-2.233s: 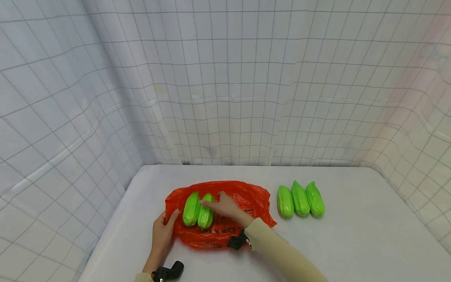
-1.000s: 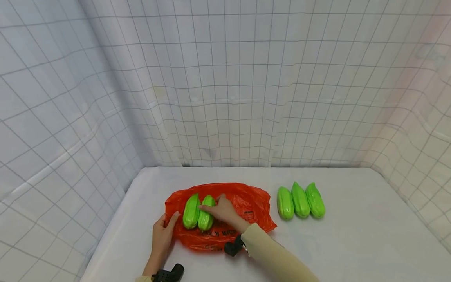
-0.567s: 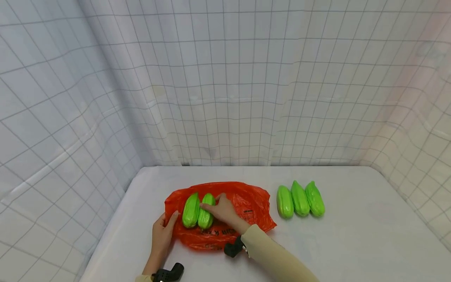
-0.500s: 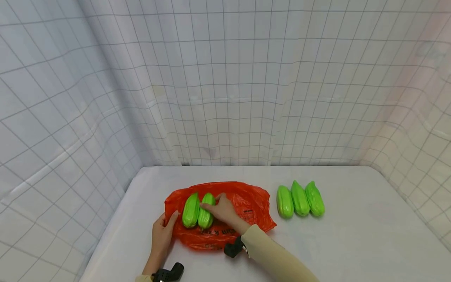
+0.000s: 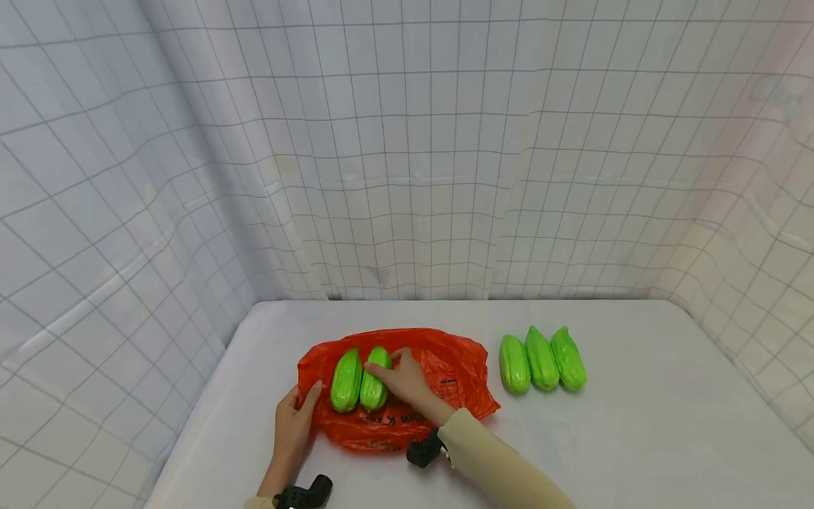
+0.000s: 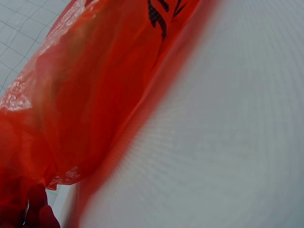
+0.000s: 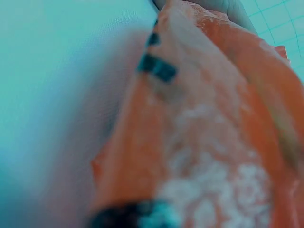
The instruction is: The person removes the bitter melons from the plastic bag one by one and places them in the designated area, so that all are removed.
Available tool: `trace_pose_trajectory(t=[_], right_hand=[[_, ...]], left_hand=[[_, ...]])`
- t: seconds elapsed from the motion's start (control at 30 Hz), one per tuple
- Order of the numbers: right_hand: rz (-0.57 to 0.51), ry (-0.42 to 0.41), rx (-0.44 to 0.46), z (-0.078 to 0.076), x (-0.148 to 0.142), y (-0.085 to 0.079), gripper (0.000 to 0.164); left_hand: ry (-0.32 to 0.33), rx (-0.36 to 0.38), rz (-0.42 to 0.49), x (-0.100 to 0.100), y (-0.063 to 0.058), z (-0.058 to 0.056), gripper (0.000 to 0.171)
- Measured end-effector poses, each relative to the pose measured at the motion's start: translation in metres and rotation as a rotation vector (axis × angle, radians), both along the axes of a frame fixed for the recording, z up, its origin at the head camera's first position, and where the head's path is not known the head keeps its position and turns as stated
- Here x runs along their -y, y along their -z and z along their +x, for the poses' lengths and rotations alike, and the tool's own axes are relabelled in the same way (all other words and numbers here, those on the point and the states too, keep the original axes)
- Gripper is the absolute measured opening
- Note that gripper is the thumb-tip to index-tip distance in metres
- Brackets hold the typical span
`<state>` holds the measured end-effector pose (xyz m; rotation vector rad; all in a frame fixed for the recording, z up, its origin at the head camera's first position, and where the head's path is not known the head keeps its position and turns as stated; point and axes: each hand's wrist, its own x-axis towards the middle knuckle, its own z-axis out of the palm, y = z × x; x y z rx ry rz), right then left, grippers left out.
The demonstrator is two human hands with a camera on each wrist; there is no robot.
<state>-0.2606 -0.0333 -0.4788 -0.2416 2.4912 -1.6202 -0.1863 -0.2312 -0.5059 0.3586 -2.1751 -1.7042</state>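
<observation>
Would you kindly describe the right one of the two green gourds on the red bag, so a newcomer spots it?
On the white table, find the red plastic bag. Toward its left end, the right green gourd lies beside the left green gourd; only the right one is pinched by the right hand.

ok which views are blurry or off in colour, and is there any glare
Head: bag and vegetables fairly sharp, small glints on the vegetables; left wrist: dim, with the bag's edge along the table out of focus; right wrist: blue-green cast over the table, pale glare on the bag, much of it blurred.
</observation>
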Motion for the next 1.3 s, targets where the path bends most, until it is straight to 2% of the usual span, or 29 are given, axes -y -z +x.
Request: trace_pose_trajectory(t=[0.57,1.03,1.3], right_hand=[[-0.085,0.026,-0.026,0.005,-0.005,-0.010,0.061],[-0.158,0.092,-0.073,0.008,-0.008,-0.016,0.060],[-0.182,0.133,-0.115,0.009,-0.011,-0.018,0.059]], left_hand=[[-0.003,0.002,-0.036,0.001,0.001,0.000,0.038],[-0.003,0.010,-0.010,0.002,0.003,-0.001,0.038],[-0.013,0.018,-0.033,0.001,0.004,-0.002,0.039]])
